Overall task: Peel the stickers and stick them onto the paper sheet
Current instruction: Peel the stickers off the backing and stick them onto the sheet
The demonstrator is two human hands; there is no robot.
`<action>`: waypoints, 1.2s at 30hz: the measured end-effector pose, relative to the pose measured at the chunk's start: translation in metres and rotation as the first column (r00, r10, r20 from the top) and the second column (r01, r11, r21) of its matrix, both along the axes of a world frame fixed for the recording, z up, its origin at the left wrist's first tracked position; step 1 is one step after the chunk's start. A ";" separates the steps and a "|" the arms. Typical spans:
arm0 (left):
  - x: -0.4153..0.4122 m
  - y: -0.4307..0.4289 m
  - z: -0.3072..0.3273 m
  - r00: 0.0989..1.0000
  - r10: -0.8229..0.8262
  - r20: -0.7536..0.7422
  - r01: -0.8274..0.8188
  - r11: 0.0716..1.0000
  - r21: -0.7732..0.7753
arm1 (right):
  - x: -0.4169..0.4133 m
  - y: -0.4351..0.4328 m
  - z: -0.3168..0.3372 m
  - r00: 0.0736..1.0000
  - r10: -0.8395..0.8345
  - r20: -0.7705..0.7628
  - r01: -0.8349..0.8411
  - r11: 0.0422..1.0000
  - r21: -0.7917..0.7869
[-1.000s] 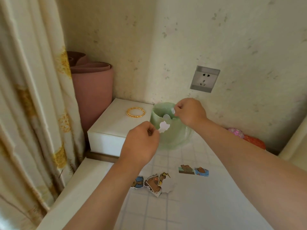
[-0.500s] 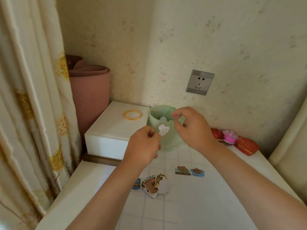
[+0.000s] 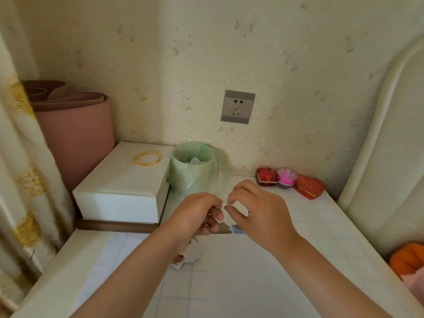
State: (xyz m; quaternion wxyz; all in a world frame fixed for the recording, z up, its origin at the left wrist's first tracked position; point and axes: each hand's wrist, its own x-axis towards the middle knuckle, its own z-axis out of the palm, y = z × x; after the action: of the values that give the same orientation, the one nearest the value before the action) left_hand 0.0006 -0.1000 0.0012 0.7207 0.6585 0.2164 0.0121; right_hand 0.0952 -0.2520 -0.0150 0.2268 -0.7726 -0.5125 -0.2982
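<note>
Hovering left hand with fingers curled, possibly pinching a sticker too small to confirm, tips nearly meeting right hand with thumb and forefinger parted, grasping nothing visible, both directly above paper sheet, placed stickers lying just below.

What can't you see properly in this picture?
- Head view: whether the left hand or right hand pinches anything; curled fingers hide it.
- Stickers on the paper: hands and left forearm cover most.
- Orange thing: cut by the right edge.
- White scraps in the bin: too small.
</note>
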 end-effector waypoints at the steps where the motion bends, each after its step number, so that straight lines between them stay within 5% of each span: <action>1: 0.002 -0.002 -0.002 1.000 -0.005 -0.009 0.005 1.000 -0.015 | 0.001 -0.003 -0.001 1.000 -0.006 -0.002 0.006 1.000 0.008; 7: 0.011 -0.017 -0.013 0.990 -0.033 -0.134 0.027 0.998 -0.048 | 0.013 -0.018 -0.011 0.998 -0.011 0.059 0.014 0.999 -0.045; 12: 0.016 -0.022 -0.020 0.959 -0.057 -0.277 -0.027 0.957 -0.288 | 0.016 -0.021 -0.024 0.994 0.008 0.112 0.007 0.991 -0.130; 17: 0.017 -0.023 -0.020 0.973 -0.064 -0.224 -0.040 0.902 -0.430 | 0.015 -0.023 -0.035 0.946 -0.155 -0.286 0.157 0.987 -0.013; 19: 0.018 -0.021 -0.017 0.981 -0.009 -0.194 -0.082 0.887 -0.454 | 0.016 -0.024 -0.031 0.792 -0.189 -0.580 0.227 0.974 -0.007; 21: 0.019 -0.021 -0.019 0.982 0.069 -0.176 -0.113 0.960 -0.255 | 0.017 -0.024 -0.025 0.437 -0.058 -0.898 0.259 0.964 0.064; 23: 0.019 -0.025 -0.023 0.980 0.112 -0.167 -0.100 0.992 0.079 | 0.018 -0.027 -0.021 0.102 0.064 -0.993 0.316 0.944 0.093; 25: 0.019 -0.032 -0.026 0.986 0.089 -0.141 -0.054 0.971 0.235 | 0.020 -0.029 -0.021 -0.056 0.122 -0.991 0.359 0.928 0.094; 29: 0.021 -0.040 -0.030 0.994 0.074 -0.078 -0.045 0.946 0.322 | 0.020 -0.032 -0.023 -0.208 0.210 -0.955 0.374 0.919 0.121; 36: 0.026 -0.048 -0.034 0.996 0.067 -0.051 -0.047 0.943 0.329 | 0.020 -0.037 -0.025 -0.301 0.251 -0.920 0.355 0.925 0.136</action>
State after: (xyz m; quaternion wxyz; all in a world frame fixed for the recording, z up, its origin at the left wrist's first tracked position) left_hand 0.0266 -0.1480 -0.0324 0.5935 0.7627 0.2523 0.0487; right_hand 0.1148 -0.2885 -0.0398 0.6711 -0.6544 -0.0125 0.3481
